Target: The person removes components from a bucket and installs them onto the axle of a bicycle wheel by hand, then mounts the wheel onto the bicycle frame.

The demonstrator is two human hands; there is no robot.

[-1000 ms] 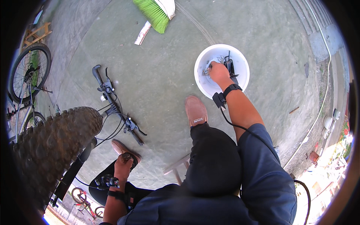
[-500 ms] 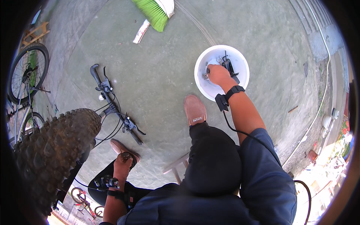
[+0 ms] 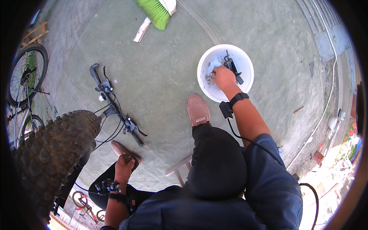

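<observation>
My right hand reaches down into a white plastic bucket, its fingers curled together. Beside the fingertips lies a small metal piece like a wrench end; whether I grip anything there is hidden. Another wrench-like end and a black tool rest in the bucket, to the far side and right of the hand. My left hand is closed in front of my left shoe, fingers pinched together. What it holds, if anything, is too small and dark to name.
At left, a knobby bicycle tire stands close to me, with black handlebars and cables low over the concrete. Another bicycle wheel is at far left. A green broom lies ahead. A wooden stool is partly hidden by my leg.
My right hand has shifted slightly within the bucket, uncovering more of the metal pieces around it. My left hand stays closed in nearly the same place. The whole view has shifted slightly.
</observation>
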